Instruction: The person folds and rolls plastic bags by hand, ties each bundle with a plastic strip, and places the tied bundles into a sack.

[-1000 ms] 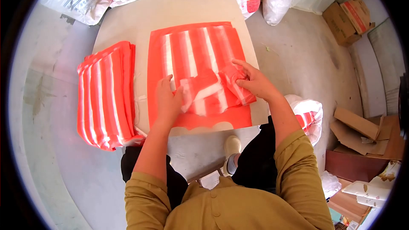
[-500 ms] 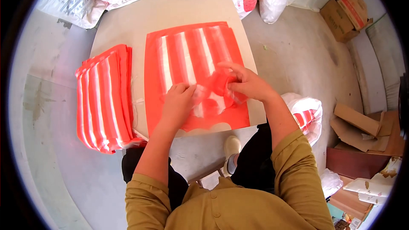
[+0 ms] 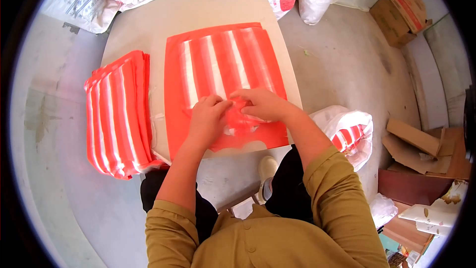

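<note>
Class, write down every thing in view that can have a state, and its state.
Left bare hand, fingers bent
Right bare hand, fingers bent
Rectangular red-and-white striped centre pile, flat beyond, crumpled at the hands
Red-and-white striped left pile, stacked
White plastic sack, open
Brown cardboard carton, lower right, open

Both hands in close, fingertips facing each other, small gap between them. Left hand (image 3: 207, 117): back up, fingers bent and angled inward; grip hidden under the palm. Right hand (image 3: 262, 104): comes in from the side, fingers pointing left, forefinger above, thumb lower and apart from it; fingertips a bit blurred. Left forearm (image 3: 179, 174) runs steeply forward, right forearm (image 3: 306, 134) slants inward. Both forearms bare, elbows bent, wrists close to straight.
</note>
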A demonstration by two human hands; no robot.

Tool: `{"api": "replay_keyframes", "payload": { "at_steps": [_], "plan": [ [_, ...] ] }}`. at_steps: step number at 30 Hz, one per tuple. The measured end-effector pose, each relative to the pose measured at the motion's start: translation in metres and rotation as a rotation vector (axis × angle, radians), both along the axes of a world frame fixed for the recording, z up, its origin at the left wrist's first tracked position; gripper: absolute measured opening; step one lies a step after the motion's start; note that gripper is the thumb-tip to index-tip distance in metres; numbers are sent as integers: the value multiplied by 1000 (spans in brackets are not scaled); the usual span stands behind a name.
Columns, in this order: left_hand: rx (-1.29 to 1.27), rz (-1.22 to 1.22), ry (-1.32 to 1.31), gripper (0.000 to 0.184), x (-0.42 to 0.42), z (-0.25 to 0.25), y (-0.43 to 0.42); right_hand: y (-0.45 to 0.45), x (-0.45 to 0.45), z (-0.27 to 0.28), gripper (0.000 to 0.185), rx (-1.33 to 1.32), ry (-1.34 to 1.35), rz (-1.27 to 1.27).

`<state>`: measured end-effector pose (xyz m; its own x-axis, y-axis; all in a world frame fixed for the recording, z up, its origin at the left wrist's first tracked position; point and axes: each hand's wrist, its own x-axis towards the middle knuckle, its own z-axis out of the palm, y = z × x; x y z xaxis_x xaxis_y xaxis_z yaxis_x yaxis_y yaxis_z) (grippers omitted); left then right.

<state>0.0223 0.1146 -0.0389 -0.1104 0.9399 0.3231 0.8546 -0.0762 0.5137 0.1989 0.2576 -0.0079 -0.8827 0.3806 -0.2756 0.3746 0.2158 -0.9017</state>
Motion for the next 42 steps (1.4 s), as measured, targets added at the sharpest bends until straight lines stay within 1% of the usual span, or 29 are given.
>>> {"api": "replay_keyframes", "payload": {
  "at_steps": [2, 5, 8, 11, 14, 17, 20, 23, 26, 29, 32, 35, 38, 42],
  "plan": [
    [-12, 9, -11, 35, 0, 1, -1, 0, -4, -27, 52, 278, 76, -6],
    [-64, 64, -147, 39, -3, -6, -3, -9, -7, -16, 50, 195, 30, -112],
    [-159, 79, -296, 40, -2, 4, -4, -20, -10, 2, 50, 305, -106, -102],
    [-155, 30, -135, 41, 6, 22, -8, -25, -14, -24, 50, 540, 122, -113],
    [-131, -31, -134, 42, 4, 13, -9, -25, -12, -22, 53, 612, 203, -120],
    [-124, -33, -123, 42, 3, 12, -11, -17, -2, -3, 41, 596, 171, -155],
    [-149, -2, -176, 40, 4, 14, -10, -9, 8, 30, 23, 373, -143, -58],
    [-117, 20, -179, 34, 8, 16, -10, -13, 14, -1, 10, 505, -63, 156],
    [-34, 2, -84, 28, 6, 2, -11, -19, 14, -13, 13, 534, 116, 121],
    [12, -68, 29, 25, 3, 0, -13, -17, 16, -8, 15, 589, 113, 194],
    [-81, -111, 20, 30, -1, 2, -16, -19, 22, -9, 19, 749, 190, 275],
    [-116, -142, 0, 38, -3, 11, -21, -22, 23, -21, 23, 827, 284, 268],
    [-161, -164, 35, 48, -2, 21, -26, -25, 24, -15, 24, 894, 285, 270],
    [-151, -188, 55, 56, -2, 20, -28, -24, 18, -31, 24, 963, 250, 258]
  ]
}}
